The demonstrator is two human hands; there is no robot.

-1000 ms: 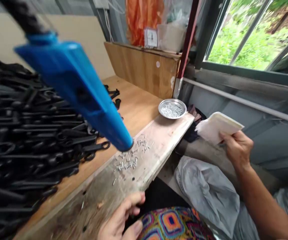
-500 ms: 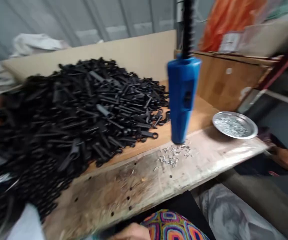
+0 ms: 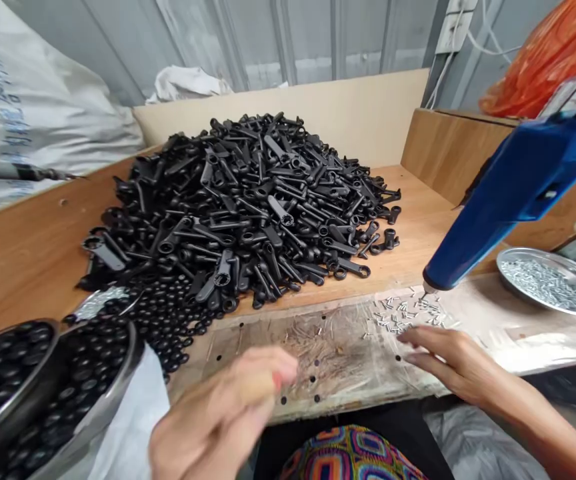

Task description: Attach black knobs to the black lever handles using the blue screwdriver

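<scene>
My right hand [image 3: 451, 360] reaches over the wooden board with thumb and forefinger apart, its fingertips at the near edge of a scatter of small silvery screws [image 3: 393, 317]. Just above those screws hangs the tip of a blue electric screwdriver [image 3: 503, 200], tilted and apart from my hand. My left hand [image 3: 223, 413] is smeared by motion at the front of the board [image 3: 358, 360]. A small red spot shows by its fingers; whether it holds anything is unclear. Beyond it rises a large heap of black plastic handles [image 3: 268, 200].
Small round black parts [image 3: 168, 313] spill at the heap's left. Two metal bowls [image 3: 131, 347] of similar parts stand at the lower left. A metal dish [image 3: 505, 280] of screws is at the right. A white sack [image 3: 68, 87] and an orange bag [image 3: 533, 67] flank the bench.
The view has swung left. My right hand has come in over the scattered screws, and my left has risen over the board. The blue screwdriver now appears further right and tilted.
</scene>
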